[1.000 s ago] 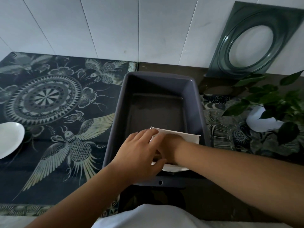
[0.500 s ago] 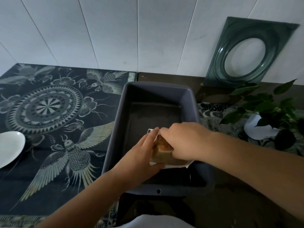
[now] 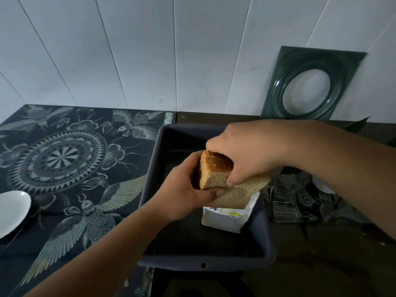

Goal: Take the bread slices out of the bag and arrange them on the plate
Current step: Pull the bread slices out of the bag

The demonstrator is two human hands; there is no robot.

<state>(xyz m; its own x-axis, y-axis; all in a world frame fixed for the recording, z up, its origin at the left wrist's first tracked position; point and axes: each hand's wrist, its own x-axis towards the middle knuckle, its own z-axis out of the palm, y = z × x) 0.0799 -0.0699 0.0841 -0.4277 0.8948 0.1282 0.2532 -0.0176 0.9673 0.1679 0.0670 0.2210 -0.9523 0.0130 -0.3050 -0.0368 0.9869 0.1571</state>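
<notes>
A stack of brown bread slices [image 3: 216, 172] is held above a white bag [image 3: 227, 217] that stands inside a dark grey bin [image 3: 150, 185]. My right hand [image 3: 246, 153] grips the slices from above. My left hand [image 3: 184, 189] holds them from below and on the left side. The lower end of the bread still reaches the bag's open top. A white plate [image 3: 10, 211] lies at the far left edge, only partly in view.
A dark patterned cloth [image 3: 64, 159] covers the table left of the bin. A green square frame with a round hole [image 3: 308, 84] leans on the white wall. A plant leaf [image 3: 357, 125] and a white pot [image 3: 321, 187] show behind my right arm.
Both hands were down in the bag inside the bin. They have since lifted, and the bread slices have come up out of the bag.
</notes>
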